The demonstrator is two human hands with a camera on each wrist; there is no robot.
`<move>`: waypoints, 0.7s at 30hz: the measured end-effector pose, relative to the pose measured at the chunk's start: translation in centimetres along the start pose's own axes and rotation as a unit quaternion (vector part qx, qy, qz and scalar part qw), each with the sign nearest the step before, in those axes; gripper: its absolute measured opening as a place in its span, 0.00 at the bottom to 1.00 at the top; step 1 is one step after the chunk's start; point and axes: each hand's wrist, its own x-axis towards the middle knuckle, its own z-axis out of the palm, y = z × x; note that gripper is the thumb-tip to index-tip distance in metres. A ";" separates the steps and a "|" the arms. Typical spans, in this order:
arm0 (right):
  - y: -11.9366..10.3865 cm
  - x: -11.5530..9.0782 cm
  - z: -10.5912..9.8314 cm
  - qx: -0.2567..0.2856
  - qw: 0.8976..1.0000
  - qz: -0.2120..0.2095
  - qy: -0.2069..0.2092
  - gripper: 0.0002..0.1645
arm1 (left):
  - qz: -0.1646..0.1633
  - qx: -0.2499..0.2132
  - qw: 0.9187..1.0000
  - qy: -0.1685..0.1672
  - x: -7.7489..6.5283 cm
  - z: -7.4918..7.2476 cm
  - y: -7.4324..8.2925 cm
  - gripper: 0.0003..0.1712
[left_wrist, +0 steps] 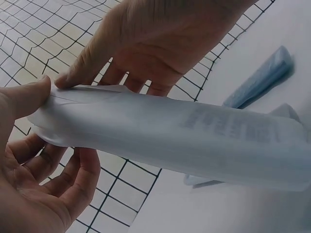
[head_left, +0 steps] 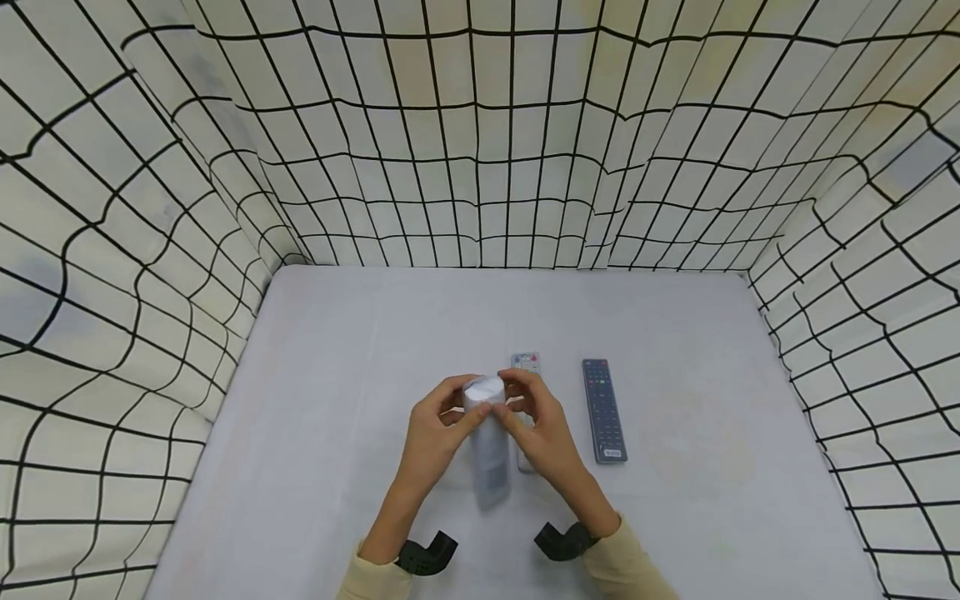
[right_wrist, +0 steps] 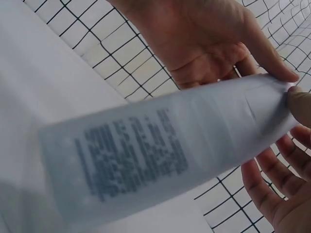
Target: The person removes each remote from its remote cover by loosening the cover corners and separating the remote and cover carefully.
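Both hands hold a long pouch of translucent white plastic (head_left: 491,462) with dark printed lines on one face. My left hand (head_left: 437,427) pinches its upper end from the left, thumb in front and fingers behind. From the other side my right hand (head_left: 542,423) pinches the same end, the two thumbs close together. The pouch tilts, its lower end towards my body. In the right wrist view the print on the pouch (right_wrist: 131,150) is blurred. Whether something lies inside cannot be made out. A light-coloured remote control (head_left: 527,362) lies partly hidden behind the right hand.
To the right of the right hand, a dark remote control (head_left: 604,410) lies on the white table (head_left: 712,375). Black netting (head_left: 510,158) over pale walls encloses the table at the back and both sides. Black wrist mounts (head_left: 427,554) sit on both wrists.
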 end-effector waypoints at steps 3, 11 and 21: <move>0.1 0.3 -0.2 0.003 1.000 -0.004 -0.006 0.26 | -0.004 0.005 1.000 0.003 0.0 0.0 0.0 0.23; 0.2 0.3 -0.2 -0.082 0.994 -0.068 -0.001 0.22 | -0.029 -0.016 0.999 0.012 -0.1 0.0 0.1 0.18; -0.4 0.3 0.0 -0.188 0.976 -0.107 -0.002 0.24 | -0.030 0.009 0.998 0.058 -0.2 0.4 0.2 0.15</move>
